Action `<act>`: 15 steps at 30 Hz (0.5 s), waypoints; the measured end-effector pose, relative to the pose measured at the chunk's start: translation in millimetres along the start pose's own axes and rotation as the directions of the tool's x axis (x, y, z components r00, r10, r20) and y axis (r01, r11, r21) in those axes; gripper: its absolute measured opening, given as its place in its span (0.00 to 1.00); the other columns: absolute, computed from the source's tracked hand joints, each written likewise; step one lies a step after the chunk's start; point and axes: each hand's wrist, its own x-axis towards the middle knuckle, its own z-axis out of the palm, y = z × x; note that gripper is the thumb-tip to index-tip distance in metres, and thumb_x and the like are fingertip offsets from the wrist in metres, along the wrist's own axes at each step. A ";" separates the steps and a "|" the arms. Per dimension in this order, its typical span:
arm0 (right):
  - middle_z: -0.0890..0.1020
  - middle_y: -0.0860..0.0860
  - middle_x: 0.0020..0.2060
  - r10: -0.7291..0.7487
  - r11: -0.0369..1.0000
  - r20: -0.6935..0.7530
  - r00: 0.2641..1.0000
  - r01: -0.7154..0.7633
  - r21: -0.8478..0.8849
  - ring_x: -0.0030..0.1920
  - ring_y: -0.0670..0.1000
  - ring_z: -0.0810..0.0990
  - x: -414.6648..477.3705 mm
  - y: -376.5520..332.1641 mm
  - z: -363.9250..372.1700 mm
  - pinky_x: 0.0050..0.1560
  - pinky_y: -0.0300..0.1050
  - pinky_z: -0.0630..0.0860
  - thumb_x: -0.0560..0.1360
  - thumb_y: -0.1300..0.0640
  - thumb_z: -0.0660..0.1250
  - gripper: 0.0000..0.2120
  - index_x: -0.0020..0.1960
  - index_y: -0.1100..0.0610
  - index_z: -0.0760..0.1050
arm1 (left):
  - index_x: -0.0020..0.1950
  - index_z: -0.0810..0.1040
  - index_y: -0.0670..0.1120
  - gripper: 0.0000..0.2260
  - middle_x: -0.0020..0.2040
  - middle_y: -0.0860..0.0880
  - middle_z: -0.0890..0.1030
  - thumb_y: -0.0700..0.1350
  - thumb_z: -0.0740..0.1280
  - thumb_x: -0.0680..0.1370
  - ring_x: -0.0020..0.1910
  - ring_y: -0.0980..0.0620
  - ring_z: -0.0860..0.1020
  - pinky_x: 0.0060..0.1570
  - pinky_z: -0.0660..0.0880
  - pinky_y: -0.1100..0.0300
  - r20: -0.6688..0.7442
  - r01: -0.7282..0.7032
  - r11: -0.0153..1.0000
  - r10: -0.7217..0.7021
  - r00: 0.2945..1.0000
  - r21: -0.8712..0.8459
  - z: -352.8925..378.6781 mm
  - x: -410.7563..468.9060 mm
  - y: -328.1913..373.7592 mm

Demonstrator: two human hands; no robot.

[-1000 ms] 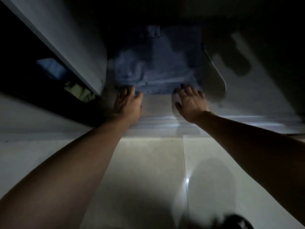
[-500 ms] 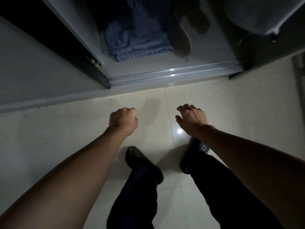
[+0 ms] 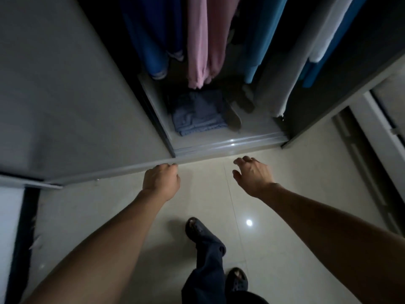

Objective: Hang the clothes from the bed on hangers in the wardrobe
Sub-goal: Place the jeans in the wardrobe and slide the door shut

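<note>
The wardrobe stands open ahead, its pale floor (image 3: 254, 132) dimly lit. On that floor lies a folded pair of blue jeans (image 3: 197, 116). Above it hang a blue garment (image 3: 153, 40), a pink one (image 3: 203, 40), a teal one (image 3: 263, 40) and a long grey one (image 3: 282, 73). My left hand (image 3: 161, 181) hovers over the tiled floor in front of the wardrobe with its fingers curled, holding nothing. Further right, my right hand (image 3: 252, 176) has loosely spread fingers and is empty too. No hanger shows, and the bed is out of view.
The grey sliding door (image 3: 65, 95) fills the left side, with its bottom edge just beyond my left hand. A white frame (image 3: 383, 139) runs along the right. My feet in dark clogs (image 3: 197, 231) stand on the glossy tiles (image 3: 285, 249).
Both hands came off the folded jeans and drew back out of the wardrobe. The view rose from the wardrobe floor, and the hanging clothes came into sight.
</note>
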 end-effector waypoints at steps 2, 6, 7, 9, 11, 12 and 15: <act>0.77 0.53 0.62 -0.025 0.999 -0.056 0.998 0.026 0.019 0.61 0.55 0.76 -15.2 -22.1 -36.4 0.55 0.49 0.73 0.80 0.49 0.59 0.19 0.68 0.54 0.69 | 0.52 0.76 0.45 0.09 0.52 0.44 0.80 0.46 0.58 0.79 0.52 0.42 0.78 0.46 0.71 0.55 -0.070 0.015 1.000 -0.014 0.997 0.010 -46.0 -24.9 -16.3; 0.77 0.53 0.61 -0.071 0.996 -0.177 0.982 0.081 0.046 0.60 0.57 0.77 -31.3 -70.7 -115.3 0.53 0.49 0.74 0.79 0.48 0.60 0.18 0.67 0.53 0.71 | 0.50 0.75 0.45 0.08 0.50 0.45 0.80 0.45 0.58 0.78 0.51 0.43 0.79 0.43 0.71 0.56 -0.234 0.072 0.997 -0.064 0.970 0.027 -140.3 -65.2 -57.9; 0.77 0.53 0.60 -0.088 0.994 -0.207 0.974 0.098 0.043 0.60 0.57 0.77 -33.6 -84.6 -135.7 0.53 0.49 0.74 0.79 0.48 0.60 0.18 0.66 0.53 0.71 | 0.50 0.76 0.45 0.08 0.50 0.45 0.80 0.45 0.59 0.78 0.51 0.43 0.79 0.43 0.71 0.55 -0.271 0.084 0.996 -0.071 0.960 0.036 -164.3 -73.1 -69.7; 0.78 0.54 0.57 -0.122 0.989 -0.279 0.952 0.141 0.047 0.60 0.58 0.77 -36.2 -112.8 -176.0 0.50 0.49 0.73 0.78 0.49 0.61 0.16 0.62 0.55 0.73 | 0.49 0.76 0.46 0.07 0.50 0.45 0.81 0.46 0.60 0.77 0.51 0.43 0.79 0.45 0.73 0.55 -0.349 0.100 0.994 -0.081 0.934 0.036 -211.9 -88.0 -94.8; 0.77 0.54 0.57 -0.167 0.980 -0.344 0.924 0.194 0.046 0.59 0.58 0.77 -35.4 -142.0 -214.4 0.49 0.49 0.73 0.78 0.49 0.61 0.15 0.62 0.54 0.73 | 0.47 0.78 0.44 0.06 0.48 0.43 0.81 0.44 0.62 0.76 0.49 0.41 0.80 0.45 0.74 0.52 -0.449 0.084 0.996 -0.066 0.891 0.020 -259.1 -100.0 -121.8; 0.77 0.53 0.57 -0.195 0.974 -0.378 0.905 0.224 0.035 0.58 0.58 0.78 -33.2 -156.7 -233.5 0.48 0.49 0.74 0.78 0.49 0.61 0.16 0.63 0.52 0.73 | 0.45 0.78 0.43 0.05 0.46 0.42 0.81 0.43 0.64 0.75 0.45 0.40 0.80 0.43 0.75 0.51 -0.513 0.069 0.998 -0.055 0.857 0.009 -282.9 -104.9 -135.5; 0.77 0.51 0.57 -0.253 0.956 -0.505 0.825 0.294 0.000 0.57 0.56 0.78 -23.8 -202.2 -290.0 0.46 0.49 0.74 0.78 0.48 0.61 0.18 0.66 0.51 0.72 | 0.41 0.78 0.40 0.04 0.41 0.40 0.78 0.39 0.65 0.72 0.38 0.37 0.79 0.35 0.75 0.51 -0.708 0.042 0.999 -0.012 0.706 0.026 -347.9 -113.2 -180.8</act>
